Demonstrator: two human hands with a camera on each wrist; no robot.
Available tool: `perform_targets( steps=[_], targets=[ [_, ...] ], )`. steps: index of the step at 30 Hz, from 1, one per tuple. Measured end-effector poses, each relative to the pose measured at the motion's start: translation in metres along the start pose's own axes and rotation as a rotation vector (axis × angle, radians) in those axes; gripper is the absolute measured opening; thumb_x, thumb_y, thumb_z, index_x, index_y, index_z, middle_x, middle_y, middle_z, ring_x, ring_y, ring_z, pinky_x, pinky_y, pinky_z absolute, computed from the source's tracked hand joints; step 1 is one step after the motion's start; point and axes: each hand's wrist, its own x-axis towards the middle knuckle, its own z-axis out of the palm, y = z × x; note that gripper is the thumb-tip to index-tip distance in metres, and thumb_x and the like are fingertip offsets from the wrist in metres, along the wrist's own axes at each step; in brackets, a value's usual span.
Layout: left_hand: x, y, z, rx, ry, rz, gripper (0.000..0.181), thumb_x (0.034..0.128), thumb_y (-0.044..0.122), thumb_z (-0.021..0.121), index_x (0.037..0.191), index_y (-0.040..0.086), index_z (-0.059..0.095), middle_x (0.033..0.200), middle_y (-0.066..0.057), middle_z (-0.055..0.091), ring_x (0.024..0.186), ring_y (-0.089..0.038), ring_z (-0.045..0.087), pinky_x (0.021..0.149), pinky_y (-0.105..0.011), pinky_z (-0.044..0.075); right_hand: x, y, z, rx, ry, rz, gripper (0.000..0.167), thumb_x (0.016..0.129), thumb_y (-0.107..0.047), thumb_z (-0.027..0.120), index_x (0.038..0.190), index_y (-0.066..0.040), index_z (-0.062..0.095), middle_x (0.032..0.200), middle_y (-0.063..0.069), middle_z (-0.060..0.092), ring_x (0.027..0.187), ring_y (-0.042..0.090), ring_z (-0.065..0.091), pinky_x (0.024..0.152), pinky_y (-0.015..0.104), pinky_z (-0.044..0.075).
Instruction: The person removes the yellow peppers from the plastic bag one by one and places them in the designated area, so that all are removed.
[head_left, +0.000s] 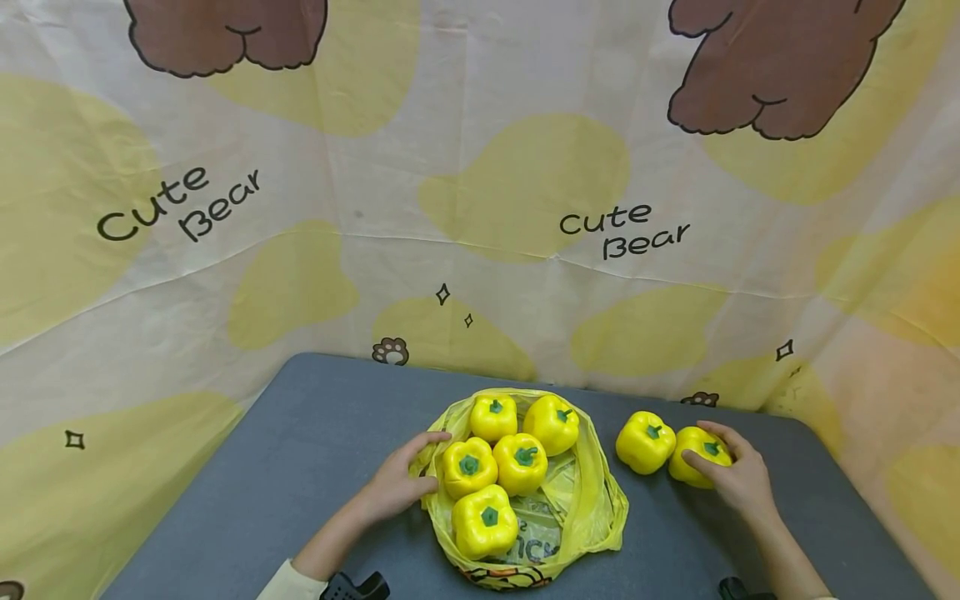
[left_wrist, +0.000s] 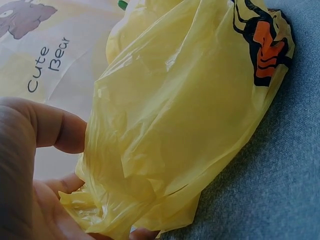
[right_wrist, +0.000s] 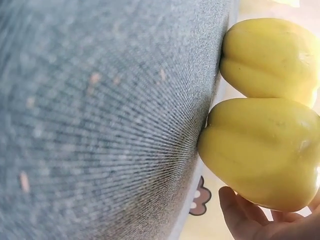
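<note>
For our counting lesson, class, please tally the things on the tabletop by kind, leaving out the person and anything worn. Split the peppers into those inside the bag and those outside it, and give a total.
Yellow peppers inside the bag: 5
Yellow peppers outside the bag: 2
Yellow plastic bag: 1
Total: 8

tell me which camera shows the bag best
The head view: it shows the open bag and five peppers inside. The left wrist view shows mainly the bag's side, close up; the right wrist view, none of it.
</note>
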Motion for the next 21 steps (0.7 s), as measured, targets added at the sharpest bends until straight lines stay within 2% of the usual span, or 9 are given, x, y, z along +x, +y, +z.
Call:
perform_targets(
  steps=[7, 12, 14, 16, 18, 21],
  targets=[
    [0.0, 0.001, -0.001, 0.006, -0.004, 0.01, 0.064, 0.0707, 0.008, 0.064, 0.133, 0.018, 0.054, 0.144, -0.013, 0.048, 0.132, -0.031, 0.041, 0.101, -0.05, 0.035, -0.001, -0.003, -0.002, -0.01, -0.003, -0.003, 0.066, 0.085, -0.037, 0.07, 0.138, -0.005, 0.049, 0.139, 0.027, 0.045, 0.11, 0.034, 0.047, 0.072, 0.029, 0.039],
    [0.0, 0.0, -0.001, 0.003, -0.008, 0.005, 0.064, 0.071, 0.009, 0.064, 0.134, 0.018, 0.054, 0.144, -0.013, 0.048, 0.131, -0.03, 0.041, 0.1, -0.049, 0.036, -0.004, -0.004, -0.006, 0.014, 0.003, -0.014, 0.066, 0.085, -0.038, 0.07, 0.138, -0.005, 0.049, 0.141, 0.027, 0.045, 0.115, 0.042, 0.05, 0.067, 0.022, 0.043],
    [-0.001, 0.0, -0.001, 0.005, -0.006, 0.006, 0.064, 0.0707, 0.009, 0.065, 0.133, 0.019, 0.054, 0.144, -0.013, 0.048, 0.131, -0.03, 0.042, 0.099, -0.049, 0.036, -0.006, -0.005, -0.008, 0.02, 0.013, -0.022, 0.065, 0.085, -0.039, 0.07, 0.138, -0.005, 0.049, 0.141, 0.026, 0.045, 0.116, 0.044, 0.051, 0.067, 0.023, 0.044],
    [0.0, -0.001, -0.001, 0.003, -0.006, 0.008, 0.064, 0.0707, 0.008, 0.065, 0.133, 0.019, 0.054, 0.144, -0.013, 0.048, 0.131, -0.03, 0.042, 0.099, -0.049, 0.036, -0.008, -0.006, -0.009, 0.016, 0.025, -0.024, 0.065, 0.086, -0.039, 0.069, 0.138, -0.005, 0.049, 0.141, 0.026, 0.045, 0.118, 0.045, 0.05, 0.071, 0.031, 0.048],
    [0.0, -0.001, -0.001, 0.006, -0.006, 0.011, 0.064, 0.0706, 0.009, 0.065, 0.133, 0.019, 0.054, 0.144, -0.013, 0.048, 0.131, -0.03, 0.042, 0.1, -0.049, 0.036, -0.009, -0.006, -0.011, 0.009, 0.032, -0.018, 0.065, 0.086, -0.041, 0.068, 0.138, -0.006, 0.049, 0.143, 0.027, 0.041, 0.119, 0.046, 0.047, 0.077, 0.044, 0.049],
    [0.0, -0.001, -0.001, 0.012, -0.006, 0.014, 0.064, 0.0706, 0.009, 0.065, 0.133, 0.019, 0.054, 0.144, -0.013, 0.048, 0.132, -0.031, 0.041, 0.1, -0.05, 0.036, -0.012, -0.009, -0.013, 0.007, 0.037, -0.005, 0.067, 0.087, -0.042, 0.067, 0.139, -0.006, 0.047, 0.146, 0.03, 0.036, 0.122, 0.049, 0.043, 0.086, 0.061, 0.042]
  ],
)
